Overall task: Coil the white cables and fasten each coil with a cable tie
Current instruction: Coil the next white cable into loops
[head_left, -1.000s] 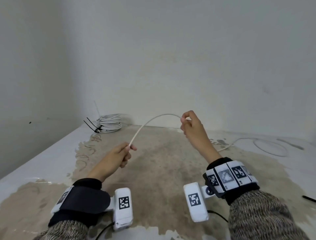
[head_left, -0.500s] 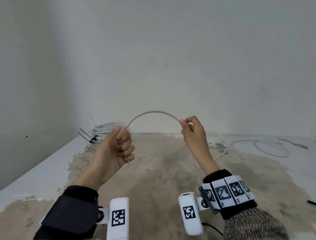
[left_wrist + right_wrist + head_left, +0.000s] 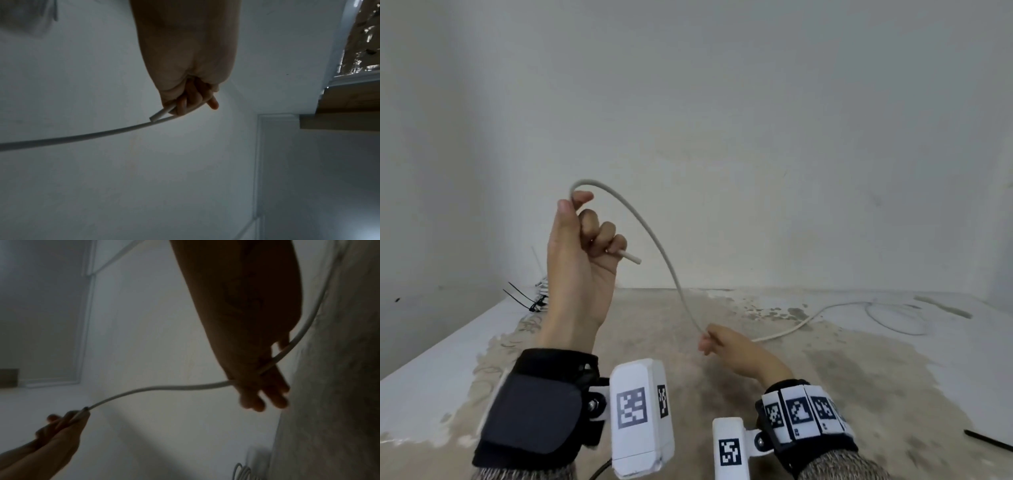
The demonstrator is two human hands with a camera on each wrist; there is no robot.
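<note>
Left hand raised well above the stained table, fingers curled tight around the white cable close to its cut end. Cut end poking out below the curled fingers, pointing right and slightly down. Above the thumb, a sharp bend in the cable, then a long arc down and to the right, all of it in the air over the table.

Right hand low, just above the table's brown middle patch, pinching the same cable between thumb and fingertips where the arc comes down. Past that pinch, cable trailing right along the table surface and ending in a loose loop near the table's far right edge.

From the left wrist view, left hand clamped on the cable, short stub of the end crossing just over the long run. From the right wrist view, right hand closed on the cable, which runs across to the left hand.

At the table's far left corner, partly hidden behind the left forearm, a finished coil with black cable ties sticking out. At the table's near right edge, one loose black tie lying flat.
</note>
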